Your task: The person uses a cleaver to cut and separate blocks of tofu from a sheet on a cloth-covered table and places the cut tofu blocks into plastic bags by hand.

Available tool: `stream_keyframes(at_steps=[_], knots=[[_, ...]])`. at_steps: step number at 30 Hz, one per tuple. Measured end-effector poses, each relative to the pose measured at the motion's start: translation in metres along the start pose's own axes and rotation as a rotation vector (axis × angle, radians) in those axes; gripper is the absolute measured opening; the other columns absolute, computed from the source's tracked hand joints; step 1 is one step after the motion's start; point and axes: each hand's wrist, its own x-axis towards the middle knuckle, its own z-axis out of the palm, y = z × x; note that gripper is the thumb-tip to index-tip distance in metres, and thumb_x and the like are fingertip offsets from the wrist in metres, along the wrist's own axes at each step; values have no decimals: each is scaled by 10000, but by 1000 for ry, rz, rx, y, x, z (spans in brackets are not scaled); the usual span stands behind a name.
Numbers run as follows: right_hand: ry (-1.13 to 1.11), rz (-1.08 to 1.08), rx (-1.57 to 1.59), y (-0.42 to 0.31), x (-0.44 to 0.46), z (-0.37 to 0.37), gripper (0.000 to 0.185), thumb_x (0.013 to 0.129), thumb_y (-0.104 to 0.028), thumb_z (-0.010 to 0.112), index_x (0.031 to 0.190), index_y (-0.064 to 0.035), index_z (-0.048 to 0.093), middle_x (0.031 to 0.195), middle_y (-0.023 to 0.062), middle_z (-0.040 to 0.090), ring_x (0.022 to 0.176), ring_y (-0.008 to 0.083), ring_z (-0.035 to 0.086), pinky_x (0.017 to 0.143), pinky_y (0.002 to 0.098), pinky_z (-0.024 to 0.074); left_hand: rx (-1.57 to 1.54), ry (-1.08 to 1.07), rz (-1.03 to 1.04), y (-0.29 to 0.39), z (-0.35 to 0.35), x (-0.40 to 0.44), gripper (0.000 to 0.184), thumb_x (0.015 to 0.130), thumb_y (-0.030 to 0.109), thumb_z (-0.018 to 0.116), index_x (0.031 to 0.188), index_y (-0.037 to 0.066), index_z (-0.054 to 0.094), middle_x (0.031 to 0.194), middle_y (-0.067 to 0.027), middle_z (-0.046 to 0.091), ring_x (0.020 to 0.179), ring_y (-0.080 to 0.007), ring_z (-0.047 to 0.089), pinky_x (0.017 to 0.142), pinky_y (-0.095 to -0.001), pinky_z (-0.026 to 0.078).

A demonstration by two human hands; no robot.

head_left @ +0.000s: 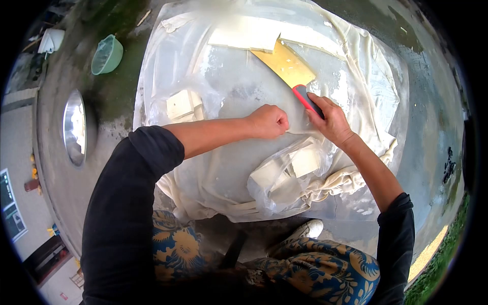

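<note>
My right hand (330, 119) grips the dark and red handle of a cleaver (287, 63), whose broad yellowish blade points up and left. The blade's tip touches long white slabs (246, 34) that look like tofu, at the far side of the cloth-covered table (234, 86). Over the middle of the table my left hand (269, 122) is closed in a fist; what it holds, if anything, is hidden. White blocks in a clear plastic bag (287, 173) lie below my hands. More white blocks (184, 105) rest in thin plastic at the left.
A crumpled cream cloth (340, 182) runs along the table's near and right edges. On the ground to the left are a green bucket (107, 55) and a round metal basin (75, 128). A white bucket (51, 40) stands farther back. My white shoe (311, 229) shows below the table.
</note>
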Motion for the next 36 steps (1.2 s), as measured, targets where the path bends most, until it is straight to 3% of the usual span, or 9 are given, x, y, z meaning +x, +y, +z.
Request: stream_keyframes(at_steps=[11,15,19,29,31,33,36], knots=[[9,12,-11,-2,0,10,409,831,-121,640,1207,-2,533,903,142,595,725,240,608,677,313,487,88,25,10,-5,4,0,114,729,54,610,829,23,655,776,-95,650,712,-161,623,664,-278,487],[14,57,123,-7,-3,11,410,827,-109,646,1206,-3,533,907,132,600,742,211,611,682,305,489,173,111,167,-15,11,-3,102,734,52,585,817,38,643,826,-117,631,754,-233,622,685,-323,488],[44,48,125,-2,-11,6,408,806,-136,655,1178,-4,550,895,167,608,744,281,626,686,345,501,210,134,195,-16,12,-5,111,750,47,554,832,43,628,856,-130,611,796,-276,606,709,-354,481],[-59,-9,66,-5,-45,-13,428,799,-105,662,1197,-9,540,897,150,600,760,273,610,690,327,492,283,96,234,-8,12,-34,239,777,70,548,1010,35,588,960,-106,545,799,-234,592,730,-350,476],[-105,-22,60,-7,-57,-22,428,797,-98,663,1197,-11,540,887,148,596,747,269,605,679,324,488,231,-87,162,15,-2,-64,237,799,88,547,1029,39,577,962,-99,544,798,-223,593,730,-346,477],[-83,-8,60,-15,-70,-34,428,790,-76,665,1195,-7,543,839,144,581,695,249,580,643,315,475,205,-123,211,33,-28,-97,216,804,76,573,1017,40,579,990,-90,556,810,-203,599,729,-323,478],[-71,-79,45,-35,-81,-54,456,749,-30,678,1184,10,546,766,119,561,628,212,535,585,302,449,277,395,302,46,-84,-147,241,774,26,633,1009,42,587,1031,-58,562,791,-139,566,732,-258,461]])
